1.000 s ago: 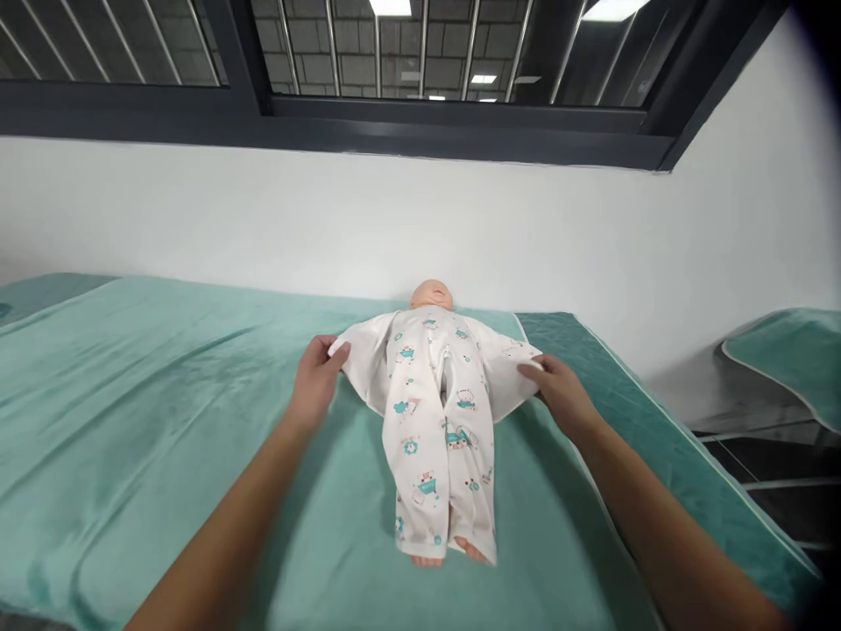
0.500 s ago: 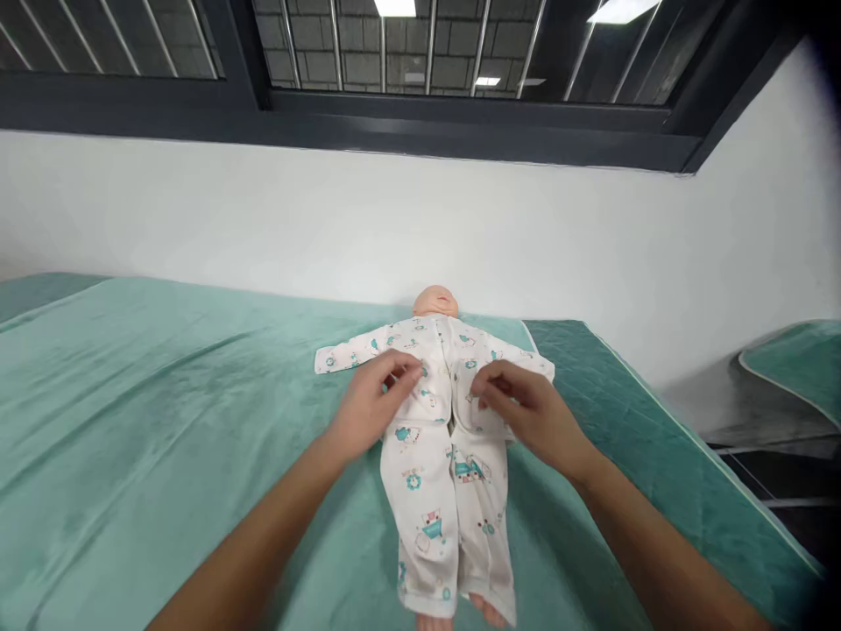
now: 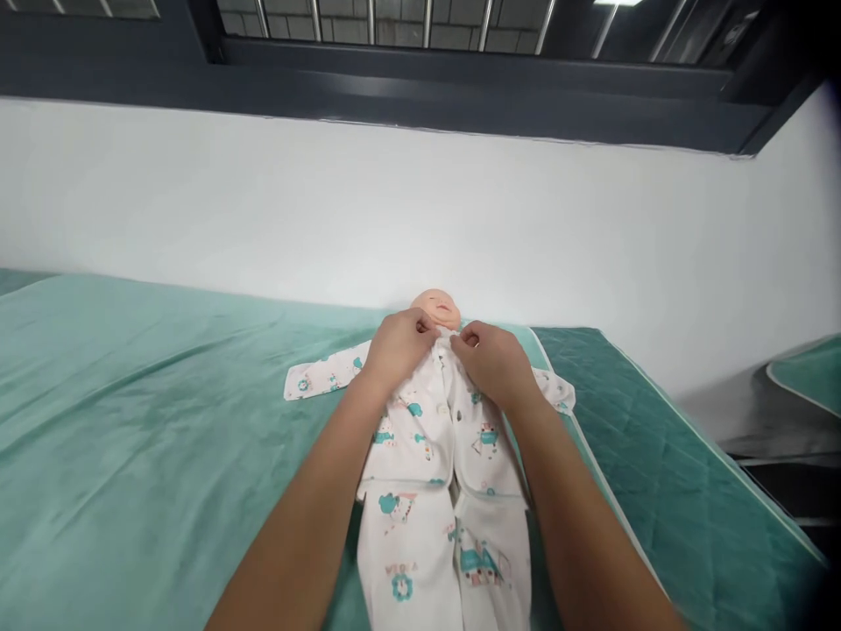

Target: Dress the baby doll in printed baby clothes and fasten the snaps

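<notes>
A baby doll (image 3: 436,307) lies on its back, its head against the wall. It wears a white printed baby jacket (image 3: 411,443) and matching baby trousers (image 3: 417,561). The jacket's front edges meet down the middle, with small fasteners along them. At the collar, my left hand (image 3: 402,346) pinches the jacket's edge just below the doll's chin. My right hand (image 3: 490,358) is closed on the opposite collar edge, a little apart from the left. The doll's feet are out of view.
Light green bedding (image 3: 164,438) covers the bed under the doll. A darker green quilted mat (image 3: 657,438) lies to the right. Behind stands a white wall (image 3: 394,210) beneath a dark window frame (image 3: 460,92). Another green-covered surface (image 3: 811,372) is at the far right.
Both hands have moved up from over the doll's chest to the jacket's collar and closed there. The view has come nearer to the doll.
</notes>
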The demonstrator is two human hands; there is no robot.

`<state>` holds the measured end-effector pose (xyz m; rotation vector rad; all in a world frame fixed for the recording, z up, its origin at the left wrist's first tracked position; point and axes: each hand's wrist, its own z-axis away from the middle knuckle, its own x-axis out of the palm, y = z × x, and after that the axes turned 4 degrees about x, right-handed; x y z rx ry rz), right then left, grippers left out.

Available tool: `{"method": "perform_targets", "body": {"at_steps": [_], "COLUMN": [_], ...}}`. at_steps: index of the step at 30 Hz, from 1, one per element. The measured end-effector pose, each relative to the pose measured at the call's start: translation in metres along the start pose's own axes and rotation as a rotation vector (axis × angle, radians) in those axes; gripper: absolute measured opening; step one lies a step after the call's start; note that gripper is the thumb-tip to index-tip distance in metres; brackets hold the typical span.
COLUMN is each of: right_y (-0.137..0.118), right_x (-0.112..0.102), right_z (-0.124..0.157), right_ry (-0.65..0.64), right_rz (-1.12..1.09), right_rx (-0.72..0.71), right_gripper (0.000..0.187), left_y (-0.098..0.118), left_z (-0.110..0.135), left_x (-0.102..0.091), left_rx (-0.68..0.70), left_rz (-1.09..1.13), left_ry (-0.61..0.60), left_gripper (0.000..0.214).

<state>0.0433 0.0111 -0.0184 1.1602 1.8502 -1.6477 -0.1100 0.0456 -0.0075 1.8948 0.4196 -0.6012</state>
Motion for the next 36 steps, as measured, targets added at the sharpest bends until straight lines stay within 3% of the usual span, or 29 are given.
{"method": "perform_targets", "body": {"at_steps": [4,7,9,13,19,26,29,36], "right_y": [0.005,0.006,0.005,0.001,-0.002,0.003,0.006,0.012], "right_x": [-0.003,0.003,0.007,0.012,0.012,0.014,0.014,0.014], "right_z": [-0.007,-0.01,-0.009,-0.001,0.004,-0.003,-0.005,-0.009], "right_ry": [0.0,0.021,-0.005,0.002,0.024,0.015,-0.001,-0.139], "right_rz": [-0.263,-0.541,-0.614,-0.495,-0.214,-0.194,-0.28,-0.71], "right_rx": [0.032,0.072,0.073,0.047,-0.045,-0.023,0.0,0.033], "right_gripper": [0.016,0.018,0.019,0.021,0.02,0.012,0.016,0.024], "left_y": [0.003,0.0,-0.003,-0.006,-0.006,-0.009,-0.011,-0.013], "left_z": [0.002,0.003,0.004,0.005,0.009,0.012,0.012,0.012], "left_x": [0.004,0.01,0.013,0.014,0.016,0.023,0.022,0.017], "left_rx": [0.029,-0.027,-0.05,-0.044,-0.037,0.039,0.021,-0.006], "left_rz": [0.201,0.29,0.308,0.292,0.195,0.134,0.181,0.334], "left_ry": [0.151,0.118,0.077,0.071,0.181,0.208,0.179,0.113], "left_gripper": [0.011,0.014,0.015,0.013,0.011,0.011,0.012,0.014]}}
